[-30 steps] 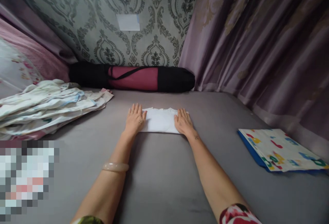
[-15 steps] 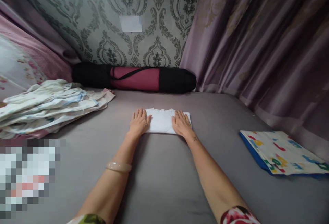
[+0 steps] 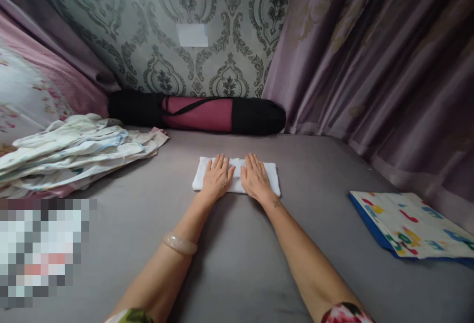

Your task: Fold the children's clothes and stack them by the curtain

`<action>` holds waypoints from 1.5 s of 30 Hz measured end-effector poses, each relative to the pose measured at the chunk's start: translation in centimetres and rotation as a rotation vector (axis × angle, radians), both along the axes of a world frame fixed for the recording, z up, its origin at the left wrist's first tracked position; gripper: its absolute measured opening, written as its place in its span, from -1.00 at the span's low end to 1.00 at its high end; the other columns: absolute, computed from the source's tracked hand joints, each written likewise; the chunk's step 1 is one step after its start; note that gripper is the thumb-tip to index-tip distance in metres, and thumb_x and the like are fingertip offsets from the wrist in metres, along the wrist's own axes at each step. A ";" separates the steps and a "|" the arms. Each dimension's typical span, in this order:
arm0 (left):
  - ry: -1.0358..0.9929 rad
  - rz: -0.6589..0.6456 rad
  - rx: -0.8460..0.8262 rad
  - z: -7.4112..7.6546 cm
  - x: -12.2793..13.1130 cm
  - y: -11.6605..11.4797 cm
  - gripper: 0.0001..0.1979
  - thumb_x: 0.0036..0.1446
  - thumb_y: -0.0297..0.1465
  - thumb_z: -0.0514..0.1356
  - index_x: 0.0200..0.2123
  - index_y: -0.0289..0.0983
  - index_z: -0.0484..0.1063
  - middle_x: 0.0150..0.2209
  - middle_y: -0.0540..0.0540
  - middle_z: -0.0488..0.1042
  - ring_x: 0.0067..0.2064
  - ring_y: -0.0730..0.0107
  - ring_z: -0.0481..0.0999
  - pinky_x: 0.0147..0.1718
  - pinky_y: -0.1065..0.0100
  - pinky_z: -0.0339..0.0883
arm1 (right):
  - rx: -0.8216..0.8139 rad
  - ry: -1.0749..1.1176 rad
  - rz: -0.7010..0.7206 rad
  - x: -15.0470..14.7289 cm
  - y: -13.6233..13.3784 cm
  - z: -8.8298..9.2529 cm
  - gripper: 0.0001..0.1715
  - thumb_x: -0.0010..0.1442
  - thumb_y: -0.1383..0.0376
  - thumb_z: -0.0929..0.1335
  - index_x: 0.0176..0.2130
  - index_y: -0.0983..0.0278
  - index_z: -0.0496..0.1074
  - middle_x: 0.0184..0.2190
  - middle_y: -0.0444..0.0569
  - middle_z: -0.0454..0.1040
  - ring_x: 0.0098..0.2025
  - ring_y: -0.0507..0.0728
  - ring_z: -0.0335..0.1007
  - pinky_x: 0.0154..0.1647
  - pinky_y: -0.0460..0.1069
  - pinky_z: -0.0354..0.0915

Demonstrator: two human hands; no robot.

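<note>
A white folded cloth [image 3: 273, 177] lies flat on the grey bed sheet [image 3: 237, 244], wider than it is deep. My left hand [image 3: 217, 177] rests palm down on its left half, fingers stretched out toward the far edge. On the right half lies my right hand [image 3: 255, 177], also flat with its fingers extended. A narrow strip of white shows between my two thumbs. The palms cover part of the cloth. A pale bangle [image 3: 180, 243] is around my left forearm.
Heaped patterned cloths [image 3: 85, 147] lie at the left. A black and pink long bag [image 3: 200, 114] lies along the wallpapered wall. At the right is a folded cloth with colourful shapes [image 3: 414, 224] over blue fabric. Purple curtains [image 3: 351, 56] hang at the right.
Both hands have slid inward from the cloth's sides toward its middle, uncovering its left and right ends. The view has shifted slightly.
</note>
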State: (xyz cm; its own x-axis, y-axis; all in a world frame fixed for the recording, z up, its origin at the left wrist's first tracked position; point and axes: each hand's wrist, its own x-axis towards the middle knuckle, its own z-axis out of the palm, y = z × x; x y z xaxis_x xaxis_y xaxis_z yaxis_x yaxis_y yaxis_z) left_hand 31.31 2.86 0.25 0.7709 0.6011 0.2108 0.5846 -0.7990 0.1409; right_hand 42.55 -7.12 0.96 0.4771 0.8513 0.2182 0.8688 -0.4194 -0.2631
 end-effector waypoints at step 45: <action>0.166 0.069 -0.116 -0.9 -1.2 3.0 -0.39 0.35 -0.16 -0.26 0.34 -0.34 0.02 0.37 -0.25 0.01 0.39 0.01 -0.09 0.28 -0.05 -0.15 | -0.114 0.046 -0.179 3.0 -0.8 -0.9 -0.35 0.39 0.17 0.02 0.30 0.49 0.09 0.35 0.21 0.04 0.39 0.26 -0.17 0.34 0.23 -0.28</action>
State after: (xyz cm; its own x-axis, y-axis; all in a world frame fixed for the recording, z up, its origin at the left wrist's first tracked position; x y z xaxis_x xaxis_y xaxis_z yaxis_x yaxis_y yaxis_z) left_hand 30.10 5.84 -0.70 0.7454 0.6665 0.0109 0.6602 -0.7403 0.1267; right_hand 45.53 -7.94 0.05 0.6303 0.7699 0.1001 0.7659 -0.5954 -0.2428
